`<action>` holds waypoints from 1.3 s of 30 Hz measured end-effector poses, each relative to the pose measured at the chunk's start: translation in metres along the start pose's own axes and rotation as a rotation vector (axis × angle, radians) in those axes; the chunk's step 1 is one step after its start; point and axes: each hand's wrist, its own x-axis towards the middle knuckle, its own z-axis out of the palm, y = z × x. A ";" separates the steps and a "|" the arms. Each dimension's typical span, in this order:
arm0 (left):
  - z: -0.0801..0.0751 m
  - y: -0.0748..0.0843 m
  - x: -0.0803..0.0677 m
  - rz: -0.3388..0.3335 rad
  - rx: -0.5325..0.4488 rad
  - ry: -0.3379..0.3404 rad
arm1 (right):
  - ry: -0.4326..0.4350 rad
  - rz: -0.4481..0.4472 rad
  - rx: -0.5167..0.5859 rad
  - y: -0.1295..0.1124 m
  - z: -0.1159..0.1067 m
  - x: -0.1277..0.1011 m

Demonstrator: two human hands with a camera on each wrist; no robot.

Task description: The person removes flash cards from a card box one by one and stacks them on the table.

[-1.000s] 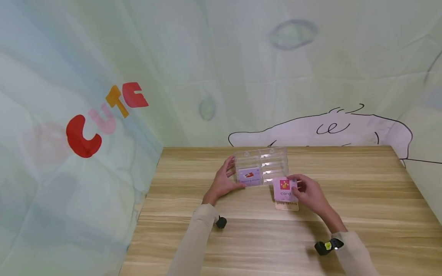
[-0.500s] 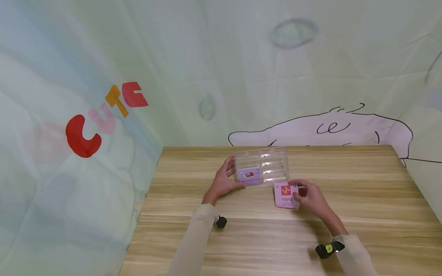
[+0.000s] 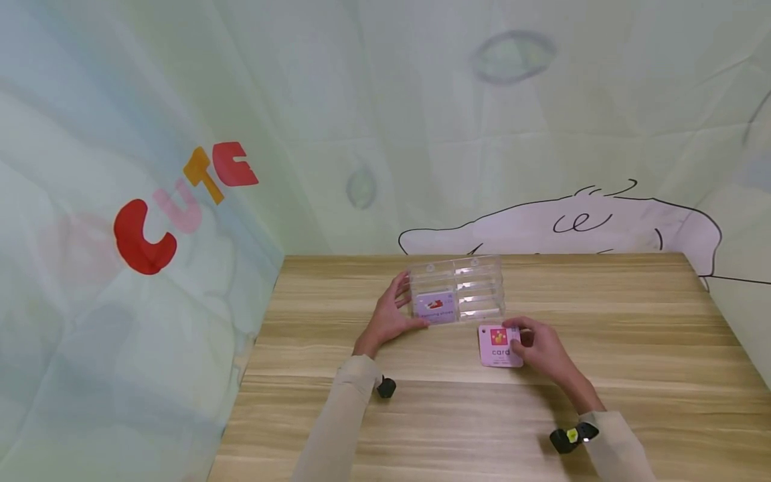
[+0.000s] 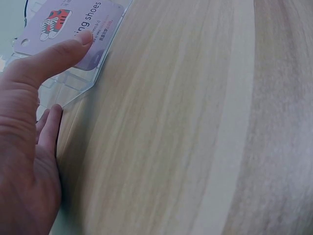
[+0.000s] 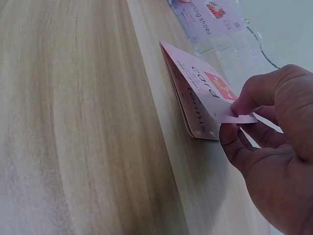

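My left hand (image 3: pixel 388 321) grips the left side of a clear plastic card rack (image 3: pixel 480 289), which has two columns of compartments. Its thumb lies over the front edge, on a purple flashcard (image 4: pixel 83 46) reading "running shoes" in the front left compartment. My right hand (image 3: pixel 542 347) pinches the right edge of a pink flashcard (image 3: pixel 495 358) printed "card", just in front of the rack. In the right wrist view this card is tilted, its gripped edge raised over a second flashcard (image 5: pixel 196 131) whose word "tennis" shows. From the head view the lower card is hidden.
All of this is on a wood-grain table (image 3: pixel 446 428). A printed curtain (image 3: pixel 385 134) hangs behind the table's back edge and along the left side. Each wrist carries a small black camera (image 3: pixel 386 387).
My right hand has drawn the pink card toward me, down over the "play tennis" card, which it now covers in the head view. The left hand and rack have stayed put.
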 end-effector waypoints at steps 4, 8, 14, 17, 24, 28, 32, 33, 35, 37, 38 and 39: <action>0.000 0.001 0.000 -0.001 0.005 -0.001 | -0.004 -0.011 -0.020 0.000 0.001 0.000; 0.000 0.002 0.000 0.002 0.003 -0.003 | -0.010 -0.011 -0.044 -0.001 0.001 0.000; 0.000 0.000 0.001 -0.003 -0.003 -0.006 | -0.009 -0.032 -0.077 -0.001 0.003 0.000; 0.000 0.000 0.001 -0.001 -0.008 -0.008 | -0.005 -0.045 -0.091 -0.002 0.004 0.000; 0.000 0.000 0.001 0.004 -0.014 -0.007 | 0.010 -0.084 -0.118 -0.001 0.006 0.002; 0.000 0.000 0.001 0.005 -0.012 -0.007 | 0.021 -0.107 -0.145 -0.001 0.008 0.002; -0.001 0.001 0.000 0.000 -0.017 -0.006 | 0.032 -0.134 -0.182 -0.003 0.008 0.002; -0.001 0.001 0.000 0.000 -0.019 -0.006 | 0.037 -0.142 -0.192 -0.003 0.009 0.002; -0.001 0.001 0.000 0.001 -0.024 -0.004 | 0.043 -0.154 -0.210 -0.004 0.009 0.002; -0.001 0.001 0.001 0.004 -0.026 -0.003 | 0.045 -0.165 -0.222 -0.003 0.009 0.002; 0.000 0.000 0.001 0.006 -0.027 -0.002 | 0.044 -0.165 -0.228 -0.002 0.010 0.003; 0.000 0.000 0.001 0.005 -0.026 -0.001 | 0.046 -0.163 -0.236 -0.001 0.010 0.003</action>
